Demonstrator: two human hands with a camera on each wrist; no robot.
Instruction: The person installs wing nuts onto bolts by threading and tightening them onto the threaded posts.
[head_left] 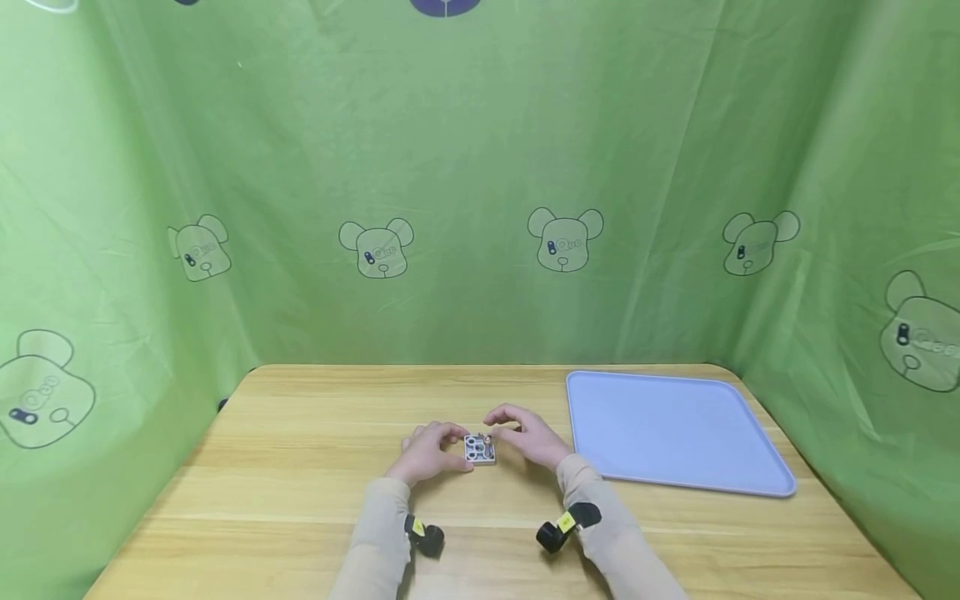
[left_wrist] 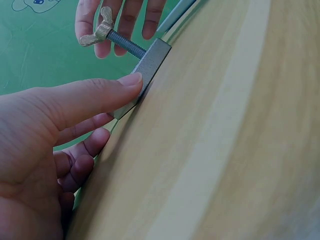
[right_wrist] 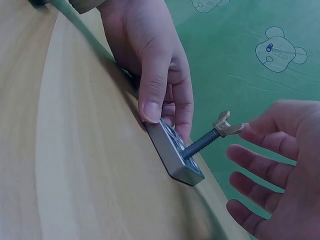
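A small square metal block (head_left: 480, 450) with round holes in its top lies on the table. My left hand (head_left: 427, 454) grips its left side, thumb at the near edge and fingers at the far edge. A grey threaded wing bolt (right_wrist: 202, 144) stands up from the block. Its brass-coloured wing head (left_wrist: 102, 31) is at the top, well above the surface. To the right, my right hand (head_left: 531, 437) is beside the wing head with loosely bent fingers. In the right wrist view one fingertip (right_wrist: 250, 131) meets or nearly touches a wing; no pinch shows.
A light blue rectangular tray (head_left: 675, 429) lies at the right of the wooden table (head_left: 300, 492), just beyond my right forearm. A green curtain (head_left: 465, 317) with bear outlines surrounds the back and sides.
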